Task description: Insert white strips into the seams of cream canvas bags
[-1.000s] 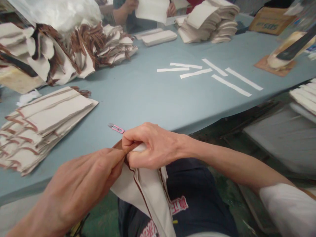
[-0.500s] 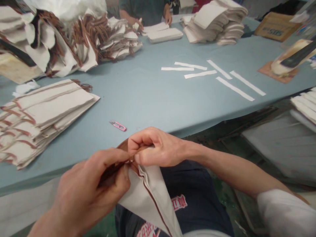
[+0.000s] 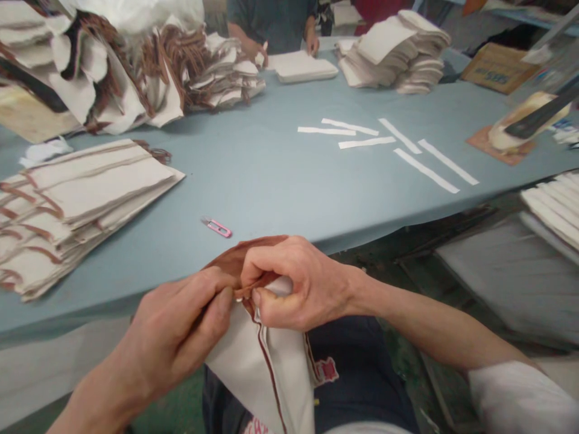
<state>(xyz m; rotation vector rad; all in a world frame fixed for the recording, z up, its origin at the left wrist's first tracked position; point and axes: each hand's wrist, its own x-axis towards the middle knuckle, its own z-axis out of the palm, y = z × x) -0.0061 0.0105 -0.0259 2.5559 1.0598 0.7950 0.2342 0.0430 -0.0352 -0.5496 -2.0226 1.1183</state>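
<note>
A white fabric piece with brown edging hangs over my lap, its brown top part bunched between my hands at the table's front edge. My left hand pinches the brown edging on the left. Close against it, my right hand grips the same edging with thumb and curled fingers. Both sets of fingertips nearly meet where the brown seam begins. Small pink thread snips lie on the table just beyond my hands.
On the blue-grey table are stacked white pieces at left, a large fabric heap behind, paper strips, another pile, a cardboard box and a brush. A person works across the table.
My right hand has turned slightly, and more of the brown top part shows behind my fingers. The fabric hangs straighter. The other person's hand has moved over their white stack.
</note>
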